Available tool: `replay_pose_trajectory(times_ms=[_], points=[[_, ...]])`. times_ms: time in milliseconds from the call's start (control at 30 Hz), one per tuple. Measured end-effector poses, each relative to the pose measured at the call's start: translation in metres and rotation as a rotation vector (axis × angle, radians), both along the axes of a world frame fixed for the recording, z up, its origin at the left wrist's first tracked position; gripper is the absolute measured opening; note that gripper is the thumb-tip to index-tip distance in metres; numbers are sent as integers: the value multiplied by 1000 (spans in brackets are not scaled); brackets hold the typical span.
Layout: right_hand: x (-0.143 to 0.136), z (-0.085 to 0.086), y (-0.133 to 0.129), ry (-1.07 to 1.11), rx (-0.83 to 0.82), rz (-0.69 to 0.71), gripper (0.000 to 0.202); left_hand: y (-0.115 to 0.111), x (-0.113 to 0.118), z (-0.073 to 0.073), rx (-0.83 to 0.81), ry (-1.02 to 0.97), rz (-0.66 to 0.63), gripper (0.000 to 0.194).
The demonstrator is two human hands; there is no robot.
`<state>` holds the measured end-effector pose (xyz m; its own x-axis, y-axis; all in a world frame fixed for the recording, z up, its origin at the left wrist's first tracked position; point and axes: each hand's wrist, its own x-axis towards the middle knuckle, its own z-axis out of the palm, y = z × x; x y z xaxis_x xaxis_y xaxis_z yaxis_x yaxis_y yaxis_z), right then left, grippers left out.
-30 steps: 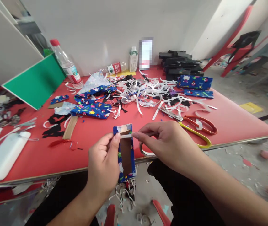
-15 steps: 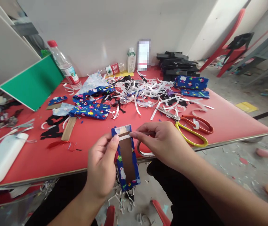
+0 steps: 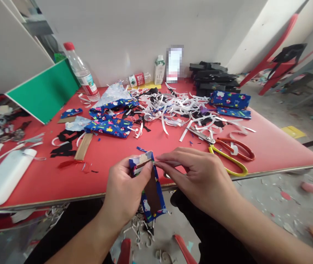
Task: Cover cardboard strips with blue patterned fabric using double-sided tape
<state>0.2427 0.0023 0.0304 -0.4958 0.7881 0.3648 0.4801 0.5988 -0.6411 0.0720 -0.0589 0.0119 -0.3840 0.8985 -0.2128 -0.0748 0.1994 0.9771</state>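
Note:
My left hand [image 3: 126, 187] grips a small rectangular panel [image 3: 156, 207], edged in blue patterned cloth with a bare brown middle. Its thumb presses near the panel's upper right edge. A narrow white tape strip [image 3: 138, 170] crosses the panel near its top, partly under that thumb. At the panel's right edge, my right hand [image 3: 192, 168] is closed in a pinch at the strip's end; the exact bit between its fingertips is tiny. Just below the right fingers, part of a pale ring [image 3: 167, 175] shows, mostly hidden. Scissors [image 3: 214, 141] with red and yellow handles lie right of the hand.
White and black scrap strips [image 3: 173, 106] are heaped mid-table. Blue patterned cloth [image 3: 109, 126] lies left, folded blue pieces [image 3: 229, 99] right, beside stacked black pieces [image 3: 214, 75]. Bottles [image 3: 86, 82], a propped phone [image 3: 174, 64], a green board [image 3: 46, 91] and a white device [image 3: 5, 179] surround them.
My left thumb has slid rightward across the strip to the panel's edge. The right fingers have straightened somewhat, still pinching beside the edge. The panel has tilted, and the view has shifted slightly.

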Motion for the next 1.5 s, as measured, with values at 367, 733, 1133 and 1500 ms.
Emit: replay_pose_trajectory(times_ms=[367,733,1133,1500], points=[[2,-5,7,-10,243,250,13,-1,-6,8,-61,-337,-101,33],[7,-11,10,274,330,212,18,5,-9,12,-164,-536,59,36],[2,-40,41,372,-125,29,58,6,-9,4,-120,-554,-68,27],[-10,-51,53,26,89,21,15,-1,1,1,-156,-453,-98,40]])
